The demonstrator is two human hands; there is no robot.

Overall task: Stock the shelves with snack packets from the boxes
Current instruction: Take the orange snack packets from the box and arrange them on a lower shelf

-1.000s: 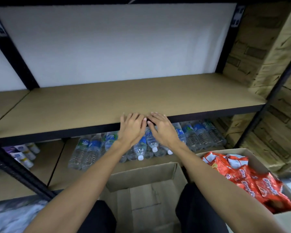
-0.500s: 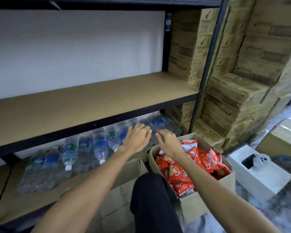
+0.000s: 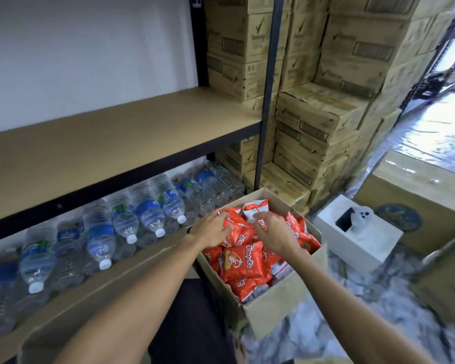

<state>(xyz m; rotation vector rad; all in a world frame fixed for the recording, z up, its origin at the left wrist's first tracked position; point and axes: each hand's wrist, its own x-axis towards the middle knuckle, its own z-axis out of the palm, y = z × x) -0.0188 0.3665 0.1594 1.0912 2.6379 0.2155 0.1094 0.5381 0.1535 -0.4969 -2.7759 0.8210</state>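
A person is reaching both bare arms down into an open cardboard box [image 3: 273, 308] that is standing on the floor [image 3: 313, 327] just to the right of the shelving. The box is holding a heap of red-orange snack packets [image 3: 243, 261] piled up to its rim, with one white-topped packet lying at the far end. The left hand [image 3: 213, 229] is lying palm down on the packets at the box's left corner, its fingers stretched out and slightly spread, so its grip is released: it is only touching the top packets. The right hand [image 3: 276, 233] is hanging over the middle of the heap just beside the left, its fingers [image 3: 263, 218] arching downward in a half-curled claw toward the packets at the far end. Its grip is partly open, and whether the fingertips are already pinching a packet or only brushing it cannot be told, since the back of the hand is hiding them. The tan shelf [image 3: 116, 143] is running above and to the left of the box, well apart from both hands. Beneath it, clear water bottles [image 3: 147, 214] with blue labels are lying on their sides in a row, caps pointing toward the person. Brown cartons [image 3: 323, 119] are standing stacked behind and to the right of the black upright [image 3: 267, 101]. A white box [image 3: 365, 245] with a dark opening in its top is sitting on the floor just right of the snack box. A dark trouser leg [image 3: 192, 311] is showing between the arms.
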